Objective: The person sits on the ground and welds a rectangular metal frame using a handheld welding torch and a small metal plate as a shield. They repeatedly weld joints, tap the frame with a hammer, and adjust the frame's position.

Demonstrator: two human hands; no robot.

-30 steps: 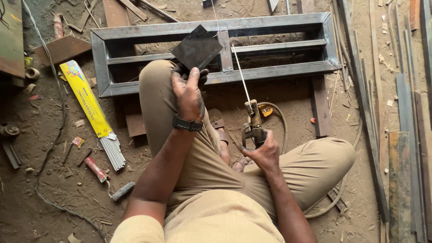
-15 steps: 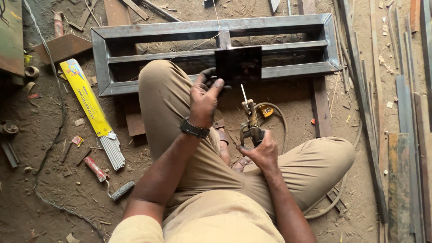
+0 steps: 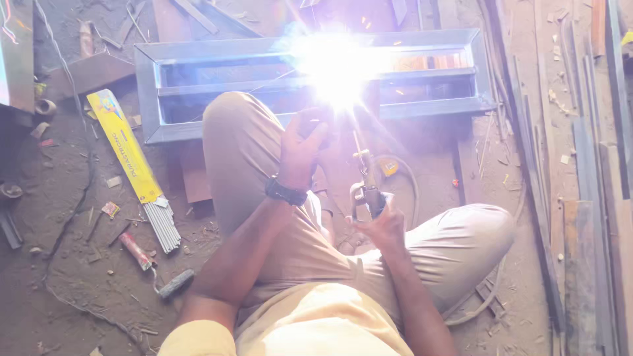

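Grey steel frame (image 3: 151, 99), white-blue welding glare (image 3: 336, 62), yellow rod box (image 3: 125, 145), khaki trousers (image 3: 244, 151), black wristwatch (image 3: 285, 192).

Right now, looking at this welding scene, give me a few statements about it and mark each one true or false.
1. The right hand grips the electrode holder. True.
2. The left hand wears a thick glove. False: it is bare, with a dark wristwatch.
3. A bright arc flares at the metal frame. True.
4. The yellow packet of rods lies on the person's lap. False: it lies on the ground beside the left leg.
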